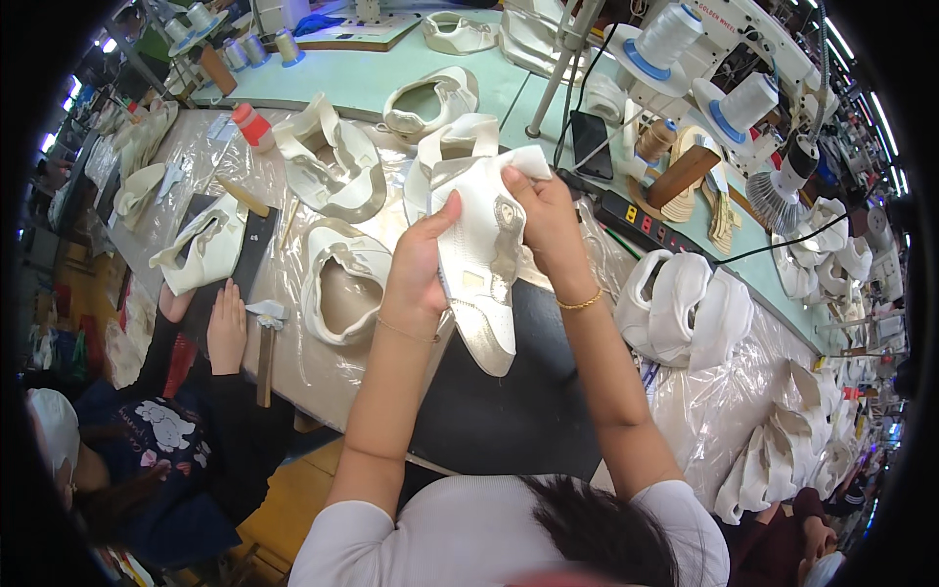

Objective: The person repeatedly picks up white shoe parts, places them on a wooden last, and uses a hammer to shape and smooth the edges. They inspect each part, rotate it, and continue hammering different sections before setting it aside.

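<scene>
Left fingers point(447, 212) and right fingers point(518, 186) pinch an upper point(477, 249) at the dial's centre; it looks largely stitched, soleless. Uppers point(675, 303) at three o'clock seem equally unfinished.

This is a shoe-sewing workshop. Pale shoe uppers point(364, 168) lie over a plastic-covered table point(311, 377), and more stand in a row point(773, 465) at the right. Large thread spools point(668, 41) stand beside a white sewing machine point(729, 31) at a green table point(342, 76). A co-worker point(186, 440) sits at the left near a wooden-handled tool point(264, 367), and tube lights point(882, 124) shine along the right edge.
</scene>
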Tool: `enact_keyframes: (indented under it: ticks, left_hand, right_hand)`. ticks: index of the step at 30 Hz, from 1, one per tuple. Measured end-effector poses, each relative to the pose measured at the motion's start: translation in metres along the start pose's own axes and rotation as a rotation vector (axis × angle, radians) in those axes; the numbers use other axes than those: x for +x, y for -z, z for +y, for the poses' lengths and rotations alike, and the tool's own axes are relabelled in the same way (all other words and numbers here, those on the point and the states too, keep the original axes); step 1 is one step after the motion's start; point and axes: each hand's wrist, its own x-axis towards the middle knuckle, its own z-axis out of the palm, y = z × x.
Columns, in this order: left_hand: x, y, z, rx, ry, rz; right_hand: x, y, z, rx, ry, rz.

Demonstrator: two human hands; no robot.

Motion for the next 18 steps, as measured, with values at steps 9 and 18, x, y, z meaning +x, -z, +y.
enact_keyframes:
  ticks: [9, 18]
  left_hand:
    - [-0.014, -0.014, -0.003, 0.263, -0.157, 0.071]
    - [-0.019, -0.016, -0.002, 0.299, -0.166, 0.084]
  right_hand:
    - [-0.009, 0.003, -0.002, -0.047, 0.033, -0.036]
    - [-0.010, 0.004, -0.011, -0.160, 0.113, -0.042]
